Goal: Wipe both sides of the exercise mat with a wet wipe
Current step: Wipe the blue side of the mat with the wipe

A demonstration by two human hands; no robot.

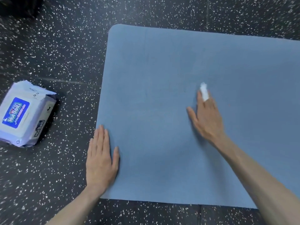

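Blue foam, the exercise mat [186,111] is lying flat on the dark speckled rubber floor [56,46], its rounded far-left corner in view and its right end running out of my frame. I am watching the left hand [101,159] pressing palm-down at the mat's left edge, fingers straight and together, its outer side overhanging onto the floor; its grip is holding nothing. The right hand [207,117] is lying out near the middle of the mat, blurred, fingers extended flat. A white wet wipe [204,91] is showing between and over those fingertips, against the mat surface; I am reading the grip as pinning the wipe under straight fingers, though the blur is hiding exactly how it is wrapped. A pack of wet wipes [24,114], white and lilac with a blue label, is sitting on the floor well left of the mat, apart from both hands
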